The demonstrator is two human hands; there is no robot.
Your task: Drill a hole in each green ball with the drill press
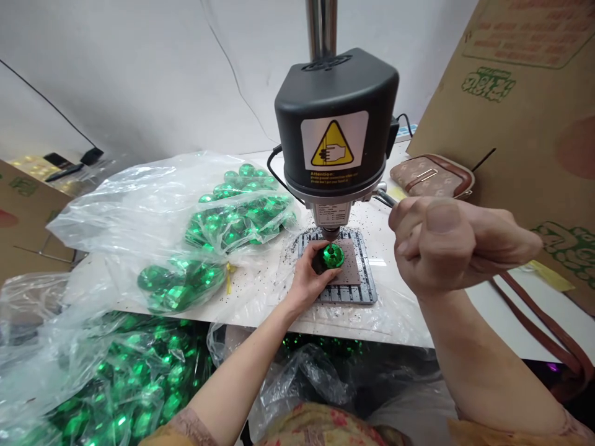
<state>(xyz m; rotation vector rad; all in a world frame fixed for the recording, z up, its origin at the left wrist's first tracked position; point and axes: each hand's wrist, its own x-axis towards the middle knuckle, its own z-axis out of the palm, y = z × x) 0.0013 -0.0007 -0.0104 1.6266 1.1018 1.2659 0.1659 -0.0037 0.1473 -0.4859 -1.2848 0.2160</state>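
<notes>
A shiny green faceted ball (pixel 333 256) sits under the bit of a black drill press (pixel 337 93), on a brownish pad (pixel 356 263) over the slotted metal base (pixel 369 291). My left hand (pixel 310 272) grips the ball from its left side, thumb in front and fingers behind. The bit meets the top of the ball; whether it has gone in, I cannot tell. On the right, my right hand (pixel 446 241) is wrapped in a fist around the feed lever (pixel 385 197) of the press. Most of the lever is hidden behind that fist.
Clear plastic bags of green balls (pixel 237 217) lie left on the white table (pixel 395 322). More bagged balls (pixel 139 384) are below its front edge. Dark shavings surround the base. A patterned purse (pixel 427 173) and cardboard box (pixel 520 124) stand at right.
</notes>
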